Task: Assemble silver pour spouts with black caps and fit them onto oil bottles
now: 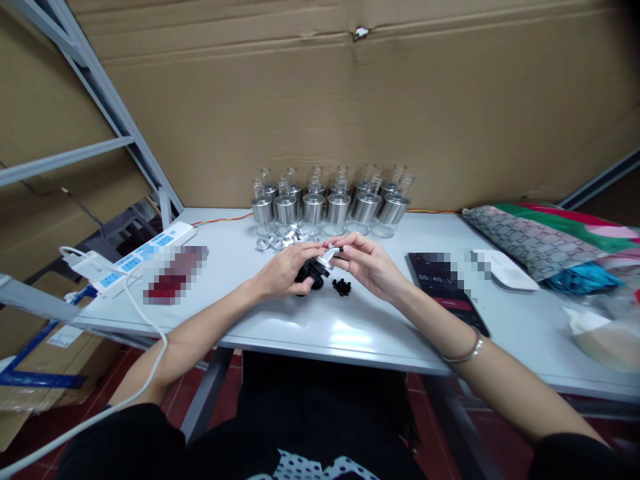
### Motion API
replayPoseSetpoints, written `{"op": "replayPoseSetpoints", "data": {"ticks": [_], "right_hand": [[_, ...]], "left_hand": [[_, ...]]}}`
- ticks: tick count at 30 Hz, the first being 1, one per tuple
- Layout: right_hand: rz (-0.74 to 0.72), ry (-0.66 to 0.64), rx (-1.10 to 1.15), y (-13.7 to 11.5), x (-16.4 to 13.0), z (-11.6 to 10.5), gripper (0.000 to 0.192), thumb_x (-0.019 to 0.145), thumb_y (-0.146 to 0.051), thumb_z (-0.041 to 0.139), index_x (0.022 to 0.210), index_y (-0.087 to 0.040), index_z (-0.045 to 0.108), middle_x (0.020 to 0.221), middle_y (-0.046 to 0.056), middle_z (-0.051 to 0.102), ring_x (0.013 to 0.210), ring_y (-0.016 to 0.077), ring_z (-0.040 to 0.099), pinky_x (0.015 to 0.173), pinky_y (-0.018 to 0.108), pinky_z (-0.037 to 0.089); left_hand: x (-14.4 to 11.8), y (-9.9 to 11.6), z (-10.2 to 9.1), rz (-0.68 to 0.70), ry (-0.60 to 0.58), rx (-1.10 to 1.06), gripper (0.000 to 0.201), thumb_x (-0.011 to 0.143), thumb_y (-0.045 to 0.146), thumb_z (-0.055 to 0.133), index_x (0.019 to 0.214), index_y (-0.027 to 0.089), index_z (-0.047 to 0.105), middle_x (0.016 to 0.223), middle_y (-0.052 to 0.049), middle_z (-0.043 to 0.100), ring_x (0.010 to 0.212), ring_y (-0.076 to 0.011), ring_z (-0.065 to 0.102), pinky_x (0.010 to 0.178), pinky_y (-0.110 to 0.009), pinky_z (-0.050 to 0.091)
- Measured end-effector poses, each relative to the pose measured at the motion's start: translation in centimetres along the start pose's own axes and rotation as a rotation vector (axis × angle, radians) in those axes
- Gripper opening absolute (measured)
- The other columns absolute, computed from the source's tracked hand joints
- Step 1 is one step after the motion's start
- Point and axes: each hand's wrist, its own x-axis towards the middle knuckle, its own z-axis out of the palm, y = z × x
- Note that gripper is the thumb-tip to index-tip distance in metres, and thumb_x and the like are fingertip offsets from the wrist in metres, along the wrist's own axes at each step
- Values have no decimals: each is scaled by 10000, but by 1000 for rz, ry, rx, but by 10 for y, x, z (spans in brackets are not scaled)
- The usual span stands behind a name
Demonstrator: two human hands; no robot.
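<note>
Over the middle of the table, my left hand is closed around a small silver spout-like piece. Black pieces show beneath its fingers; whether they are held or lie on the table is unclear. The fingertips of my right hand pinch a small black tip at the spout's right end. Just below the hands lies a little pile of small black parts. Behind my left hand are silver rings and other small silver pieces, partly covered by the fingers.
Two rows of glass bottles with metal sleeves stand at the back against cardboard. A power strip with a white cable is on the left. To the right lie a phone, a white device and patterned bags.
</note>
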Motion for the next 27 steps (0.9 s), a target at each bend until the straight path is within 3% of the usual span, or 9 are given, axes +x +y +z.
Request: {"op": "replayPoseSetpoints", "data": {"ticks": [11, 20, 27], "right_hand": [[-164, 78, -199, 9, 5, -9, 159, 705, -350, 743, 801, -226, 716, 962, 21, 638, 858, 127, 604, 745, 267, 552], [-86, 60, -144, 4, 6, -6, 206, 619, -270, 808, 725, -182, 656, 892, 7, 654, 671, 115, 664, 622, 284, 591], [-68, 116, -135, 6, 5, -2, 230, 575, -243, 829, 650, -165, 626, 851, 16, 700, 660, 95, 654, 692, 278, 582]], "left_hand": [[-1, 1, -2, -108, -40, 66, 442, 736, 214, 482, 1174, 183, 426, 1160, -106, 605, 1102, -244, 562, 918, -406, 454], [1, 3, -3, -79, -31, 71, 413, 748, 230, 473, 1156, 181, 430, 1121, -96, 618, 1089, -241, 564, 915, -392, 433], [0, 1, -2, -84, -67, 54, 424, 754, 256, 485, 1168, 187, 426, 1125, -96, 613, 1105, -252, 552, 929, -407, 427]]}}
